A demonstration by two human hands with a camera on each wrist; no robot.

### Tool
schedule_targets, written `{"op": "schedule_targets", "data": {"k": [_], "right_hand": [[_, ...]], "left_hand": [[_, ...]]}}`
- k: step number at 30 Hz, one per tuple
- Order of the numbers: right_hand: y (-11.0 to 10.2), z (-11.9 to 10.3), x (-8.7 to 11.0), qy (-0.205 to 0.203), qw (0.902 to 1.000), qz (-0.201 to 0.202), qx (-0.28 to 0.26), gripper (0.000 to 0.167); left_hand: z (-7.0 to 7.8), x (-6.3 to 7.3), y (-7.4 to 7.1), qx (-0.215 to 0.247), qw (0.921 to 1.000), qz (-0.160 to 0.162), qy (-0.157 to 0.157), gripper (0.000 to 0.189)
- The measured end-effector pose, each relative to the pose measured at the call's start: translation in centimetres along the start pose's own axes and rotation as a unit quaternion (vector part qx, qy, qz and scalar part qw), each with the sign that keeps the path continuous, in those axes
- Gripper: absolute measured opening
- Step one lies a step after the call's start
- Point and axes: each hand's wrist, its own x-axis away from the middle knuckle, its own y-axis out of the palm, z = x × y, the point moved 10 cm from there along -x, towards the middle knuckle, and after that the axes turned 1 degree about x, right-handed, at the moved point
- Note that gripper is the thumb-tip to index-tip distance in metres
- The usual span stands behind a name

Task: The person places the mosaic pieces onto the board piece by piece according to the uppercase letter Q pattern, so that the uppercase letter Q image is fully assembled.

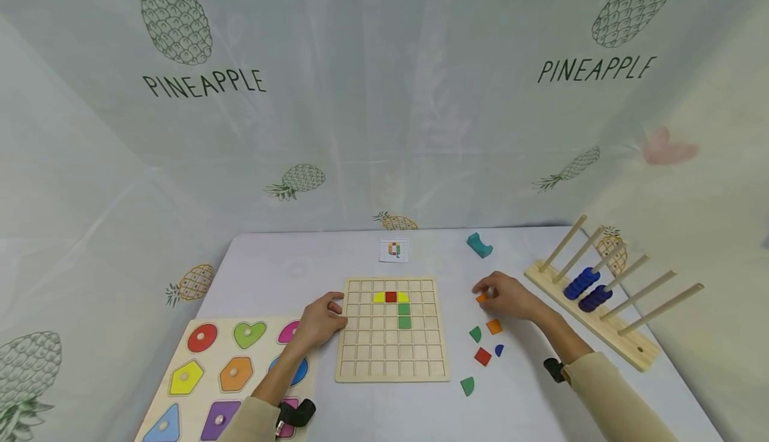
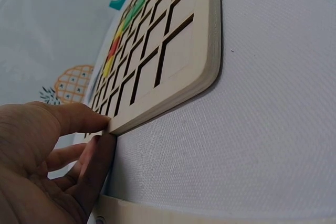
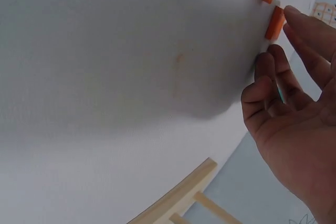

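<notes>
In the head view my left hand holds the left edge of a wooden grid board. Its thumb and a finger meet at that edge in the left wrist view. Set in the board are yellow pieces, a red square between them and green squares below the right one. To the right of the board, my right hand pinches a small orange tile at its fingertips, close to the table; the fingers partly cover it in the head view. Another orange tile lies just below that hand.
Green pieces, a red square tile and a blue half-round lie right of the board. A pattern card and teal block sit behind. A shape puzzle lies left; a peg rack stands right.
</notes>
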Motion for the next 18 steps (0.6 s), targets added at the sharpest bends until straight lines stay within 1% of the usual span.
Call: {"op": "schedule_targets", "data": {"k": [6, 7, 10, 14, 18], "right_hand": [[-0.36, 0.42, 0.21, 0.001, 1.0000, -0.002, -0.003, 0.026], [-0.39, 0.56, 0.20, 0.006, 1.0000, 0.000, -0.001, 0.026], [-0.46, 0.72, 0.18, 0.003, 0.9999, 0.007, 0.013, 0.024], [-0.46, 0.76, 0.13, -0.007, 0.9995, 0.018, 0.026, 0.023], [-0.36, 0.74, 0.13, -0.005, 0.9993, 0.018, 0.031, 0.022]], "left_hand": [[0.09, 0.06, -0.10, 0.001, 1.0000, 0.000, 0.002, 0.056], [0.11, 0.06, -0.11, 0.000, 1.0000, 0.000, 0.001, 0.056], [0.12, 0.04, -0.08, 0.000, 1.0000, 0.000, 0.000, 0.056], [0.07, 0.05, -0.06, 0.000, 1.0000, 0.000, 0.000, 0.056], [0.14, 0.18, -0.13, -0.001, 1.0000, 0.001, 0.000, 0.056]]}}
